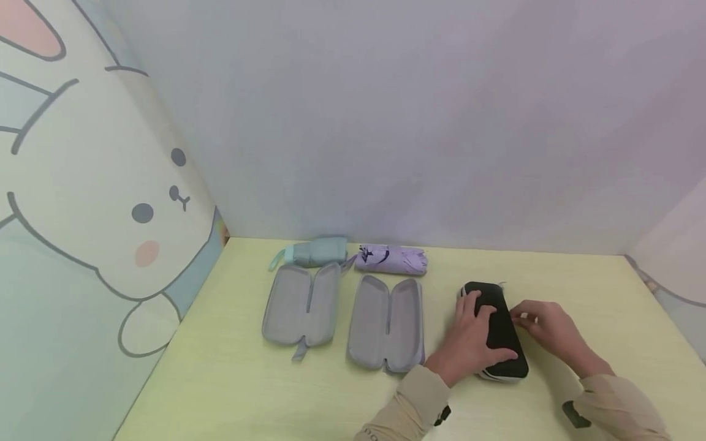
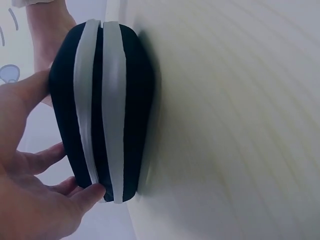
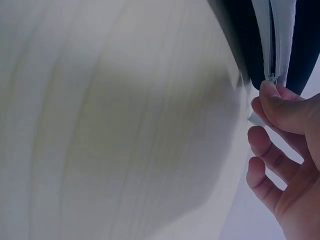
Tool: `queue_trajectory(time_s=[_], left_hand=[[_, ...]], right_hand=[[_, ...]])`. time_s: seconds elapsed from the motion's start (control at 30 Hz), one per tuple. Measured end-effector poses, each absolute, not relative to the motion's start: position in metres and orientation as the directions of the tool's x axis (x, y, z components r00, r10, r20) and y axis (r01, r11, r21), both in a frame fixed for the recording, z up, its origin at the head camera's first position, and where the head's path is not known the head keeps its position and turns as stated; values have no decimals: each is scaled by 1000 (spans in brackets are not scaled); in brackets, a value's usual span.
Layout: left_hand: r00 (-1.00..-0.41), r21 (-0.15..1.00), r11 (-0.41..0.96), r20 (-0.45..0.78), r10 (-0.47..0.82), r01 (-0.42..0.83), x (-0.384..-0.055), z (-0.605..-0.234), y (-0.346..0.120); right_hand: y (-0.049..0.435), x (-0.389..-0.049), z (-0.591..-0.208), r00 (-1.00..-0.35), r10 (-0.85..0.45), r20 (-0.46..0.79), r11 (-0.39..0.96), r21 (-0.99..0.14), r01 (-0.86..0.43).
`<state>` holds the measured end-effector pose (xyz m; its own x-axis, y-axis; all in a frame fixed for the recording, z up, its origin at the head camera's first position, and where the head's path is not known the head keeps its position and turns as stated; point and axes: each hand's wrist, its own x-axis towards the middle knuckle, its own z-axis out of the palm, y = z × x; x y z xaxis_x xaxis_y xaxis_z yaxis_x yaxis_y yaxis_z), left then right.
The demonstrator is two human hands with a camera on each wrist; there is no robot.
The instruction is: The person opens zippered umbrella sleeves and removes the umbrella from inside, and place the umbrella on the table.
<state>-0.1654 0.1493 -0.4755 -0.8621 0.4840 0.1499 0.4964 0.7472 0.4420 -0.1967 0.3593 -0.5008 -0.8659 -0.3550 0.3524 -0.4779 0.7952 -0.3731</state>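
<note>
A black zip case [image 1: 501, 334] with white trim lies lengthwise on the right part of the table. My left hand [image 1: 469, 340] holds it from above, fingers spread over its top, thumb toward the near end. In the left wrist view, one fingertip [image 2: 95, 194] of that hand bends over the edge at the white band [image 2: 114, 105]. On the case's right side, my right hand [image 1: 546, 327] pinches the zipper pull between thumb and forefinger, just below the slider [image 3: 272, 79] in the right wrist view. The pull itself is mostly hidden by those fingers.
Two grey shell-shaped cases, a left one [image 1: 289, 306] and a right one [image 1: 371, 318], lie spread flat left of the black case. Behind them are a folded teal umbrella [image 1: 320, 252] and a folded purple umbrella [image 1: 394, 260], near the back wall [image 1: 413, 122].
</note>
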Motion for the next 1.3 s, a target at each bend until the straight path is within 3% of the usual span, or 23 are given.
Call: queue_trajectory(time_s=[0.17,0.37,0.63,0.77,0.9,1.13,1.3], left_hand=[[-862,450,743,148,485,495,-167,-474,147],[-863,544,683,179,473,487,-168,-485,145],[-908,655,634,238,343,411,-167,-493,145],[-961,723,640,127,246,260,-165,-493,147],[-979,769,625,2,204,132,-164,-496,148],[-968,719,675,-12,252,166,-160,-503,145],[-968,759,643,-72,242,104,-157,-501,141]], right_hand=[[356,-199,-500,-867,-349,355,804,-361,-472],[354,-196,-498,-868,-353,348,789,-388,-476],[330,-175,-471,-922,-218,321,809,-468,-354],[311,-162,-455,-963,-152,223,843,-480,-244],[294,-153,-452,-974,-176,140,887,-407,-219],[281,-144,-462,-968,-172,183,924,-311,-223],[284,-145,-460,-976,-175,133,915,-344,-211]])
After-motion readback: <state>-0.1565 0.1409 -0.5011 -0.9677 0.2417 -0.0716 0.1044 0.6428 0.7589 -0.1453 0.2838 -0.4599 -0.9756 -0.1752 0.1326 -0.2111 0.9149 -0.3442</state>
